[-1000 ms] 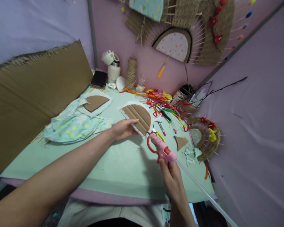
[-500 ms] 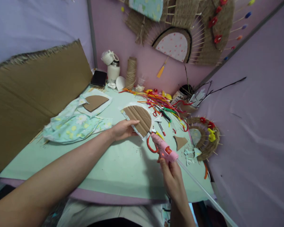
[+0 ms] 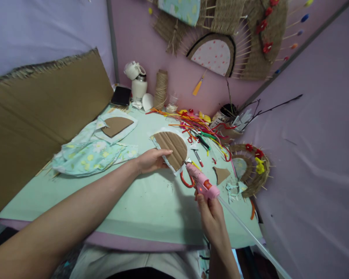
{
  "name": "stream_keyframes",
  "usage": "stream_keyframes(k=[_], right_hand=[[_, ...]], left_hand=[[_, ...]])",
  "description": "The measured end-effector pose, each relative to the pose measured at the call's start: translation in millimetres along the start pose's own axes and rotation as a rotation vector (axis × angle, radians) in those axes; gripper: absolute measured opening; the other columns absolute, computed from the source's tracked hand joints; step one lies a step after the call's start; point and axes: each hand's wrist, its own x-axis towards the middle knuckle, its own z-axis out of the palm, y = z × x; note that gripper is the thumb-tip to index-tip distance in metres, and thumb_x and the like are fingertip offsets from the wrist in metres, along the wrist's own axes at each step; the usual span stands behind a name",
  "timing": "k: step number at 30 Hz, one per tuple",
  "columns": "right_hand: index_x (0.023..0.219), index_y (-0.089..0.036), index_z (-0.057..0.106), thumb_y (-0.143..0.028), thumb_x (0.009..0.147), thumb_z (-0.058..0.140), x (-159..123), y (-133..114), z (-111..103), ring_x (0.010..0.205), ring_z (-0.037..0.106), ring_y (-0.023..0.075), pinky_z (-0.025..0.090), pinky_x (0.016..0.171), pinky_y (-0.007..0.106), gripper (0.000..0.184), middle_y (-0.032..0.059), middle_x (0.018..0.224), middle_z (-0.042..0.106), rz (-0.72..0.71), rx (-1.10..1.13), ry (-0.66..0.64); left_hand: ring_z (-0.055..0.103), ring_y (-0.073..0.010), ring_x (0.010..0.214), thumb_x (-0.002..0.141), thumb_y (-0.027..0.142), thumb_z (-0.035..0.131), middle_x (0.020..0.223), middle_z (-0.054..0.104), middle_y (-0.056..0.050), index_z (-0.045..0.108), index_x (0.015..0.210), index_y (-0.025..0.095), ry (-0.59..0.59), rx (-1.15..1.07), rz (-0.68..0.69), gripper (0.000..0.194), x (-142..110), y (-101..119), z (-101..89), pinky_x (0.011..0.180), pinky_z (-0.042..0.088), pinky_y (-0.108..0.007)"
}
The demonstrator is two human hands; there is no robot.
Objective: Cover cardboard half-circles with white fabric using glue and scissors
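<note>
Between the thumb and fingers of my left hand (image 3: pixel 154 160) is a half-round cardboard piece (image 3: pixel 172 146), with pale fabric showing around its edge. My right hand (image 3: pixel 211 217) grips a pink glue gun (image 3: pixel 202 182) with a long clear glue stick (image 3: pixel 253 236) trailing from its back. The gun's nozzle points up and left, at the lower right edge of the cardboard piece; whether it touches cannot be made out. Under the gun, partly hidden, lie red-handled scissors (image 3: pixel 186 180). To the left, a second cardboard piece (image 3: pixel 118 127) rests on floral fabric (image 3: pixel 95 157).
A large cardboard sheet (image 3: pixel 46 124) stands at the left. Colourful pipe cleaners (image 3: pixel 192 124), pliers (image 3: pixel 203 142) and a cutter knife (image 3: pixel 198 158) lie behind my hands. A twine spool (image 3: pixel 161 90) and white bottle (image 3: pixel 139 87) stand at the back. A cardboard scrap (image 3: pixel 222 175) and decorated wreath (image 3: pixel 257 166) are rightward.
The cardboard piece has shifted very slightly down and right in my left hand. The glue gun stays almost in the same place, its nozzle still by the edge.
</note>
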Motion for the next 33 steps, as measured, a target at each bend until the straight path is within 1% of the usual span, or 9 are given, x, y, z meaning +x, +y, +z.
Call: stream_keyframes(k=[3,6,11,15,19,23,26,31,33], right_hand=[[0.122,-0.017,0.060,-0.047,0.090,0.046,-1,2,0,0.112,0.058,0.0303,0.047,0.093,0.044,0.046,0.0121,0.109,0.069,0.034,0.002,-0.022],[0.126,-0.016,0.057,-0.048,0.090,0.046,-1,5,0,0.118,0.054,0.0307,0.042,0.100,0.047,0.049,0.0137,0.122,0.063,0.052,0.003,-0.034],[0.132,-0.019,0.053,-0.043,0.092,0.046,0,8,1,0.126,0.049,0.0276,0.036,0.107,0.043,0.047,0.0117,0.131,0.058,0.029,0.074,-0.097],[0.139,-0.021,0.045,-0.041,0.093,0.046,0,12,2,0.129,0.044,0.0259,0.031,0.110,0.042,0.050,0.0107,0.138,0.052,0.031,0.094,-0.097],[0.138,-0.020,0.045,-0.041,0.093,0.046,-1,16,1,0.129,0.044,0.0261,0.031,0.109,0.041,0.050,0.0111,0.138,0.052,0.023,0.088,-0.088],[0.131,-0.018,0.050,-0.042,0.092,0.047,-2,16,1,0.118,0.052,0.0262,0.038,0.103,0.040,0.046,0.0124,0.127,0.058,0.051,0.056,-0.060],[0.124,-0.016,0.054,-0.044,0.091,0.047,-2,16,1,0.113,0.055,0.0258,0.042,0.098,0.039,0.044,0.0126,0.121,0.061,0.076,0.037,-0.042],[0.123,-0.016,0.055,-0.045,0.089,0.050,-2,16,1,0.114,0.055,0.0269,0.041,0.099,0.041,0.045,0.0135,0.122,0.061,0.104,0.048,0.001],[0.121,-0.016,0.057,-0.045,0.088,0.050,-3,16,1,0.113,0.055,0.0277,0.041,0.098,0.042,0.045,0.0131,0.117,0.063,0.100,0.044,0.015]], left_hand=[[0.067,-0.0218,0.081,0.078,0.013,0.061,0.093,0.073,-0.013,0.065,0.101,0.012,0.015,0.001,-0.001,0.023,-1,0,0.9,0.074,0.054,-0.038],[0.067,-0.0225,0.081,0.078,0.014,0.061,0.094,0.072,-0.014,0.065,0.101,0.011,0.000,0.008,0.000,0.024,0,0,0.5,0.075,0.053,-0.038],[0.067,-0.0230,0.085,0.078,0.016,0.061,0.098,0.072,-0.014,0.063,0.107,0.011,0.000,0.026,0.006,0.030,2,-1,-1.0,0.078,0.052,-0.038],[0.067,-0.0233,0.086,0.077,0.018,0.063,0.099,0.072,-0.014,0.063,0.109,0.011,0.003,0.051,0.008,0.033,3,-2,-2.2,0.078,0.052,-0.038],[0.067,-0.0230,0.084,0.077,0.018,0.064,0.098,0.072,-0.013,0.065,0.105,0.011,-0.001,0.047,0.012,0.029,2,-2,-2.1,0.077,0.052,-0.038],[0.067,-0.0233,0.084,0.076,0.016,0.064,0.099,0.072,-0.013,0.065,0.106,0.012,0.012,0.046,0.016,0.031,1,-2,-1.2,0.075,0.053,-0.038],[0.067,-0.0240,0.084,0.075,0.015,0.065,0.100,0.072,-0.013,0.065,0.108,0.013,0.017,0.040,0.017,0.034,1,-2,-0.7,0.075,0.053,-0.039],[0.067,-0.0253,0.087,0.075,0.015,0.065,0.101,0.072,-0.013,0.065,0.107,0.013,0.016,0.040,0.011,0.031,0,-2,0.3,0.076,0.053,-0.040],[0.067,-0.0252,0.088,0.076,0.015,0.065,0.101,0.072,-0.013,0.066,0.105,0.013,0.016,0.047,0.006,0.029,0,-2,0.3,0.077,0.053,-0.041]])
